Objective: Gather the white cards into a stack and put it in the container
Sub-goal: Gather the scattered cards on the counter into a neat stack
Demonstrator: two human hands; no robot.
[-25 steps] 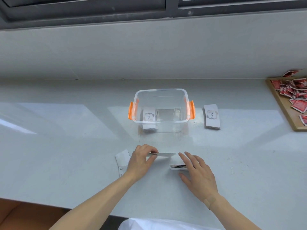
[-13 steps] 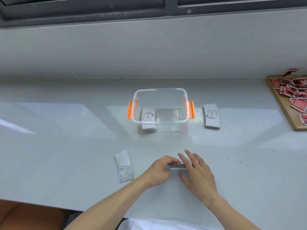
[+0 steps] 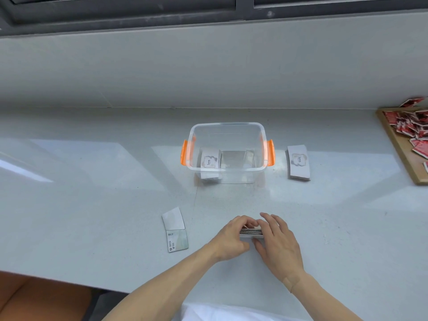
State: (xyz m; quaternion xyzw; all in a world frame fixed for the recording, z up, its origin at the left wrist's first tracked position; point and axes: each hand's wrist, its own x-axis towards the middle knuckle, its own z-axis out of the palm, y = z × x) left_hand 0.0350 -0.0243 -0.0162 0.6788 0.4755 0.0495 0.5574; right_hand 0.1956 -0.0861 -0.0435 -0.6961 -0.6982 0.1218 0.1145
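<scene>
A small stack of white cards point(image 3: 252, 233) lies on the grey counter near the front, squeezed between both hands. My left hand point(image 3: 231, 237) grips its left end with fingers curled over the top. My right hand point(image 3: 278, 242) covers its right end. Two loose white cards point(image 3: 176, 229) lie to the left of my hands. A clear container with orange handles point(image 3: 228, 126) stands further back; a card stack point(image 3: 209, 162) sits inside on its left side. Another stack of white cards point(image 3: 298, 165) rests to the right of the container.
A wooden tray point(image 3: 398, 144) holding several red packets point(image 3: 414, 126) sits at the right edge. A low grey wall and a window frame run along the back. The counter's front edge is just behind my forearms.
My left hand carried a single card to the right and laid it on the stack. Both hands have since closed in around the stack.
</scene>
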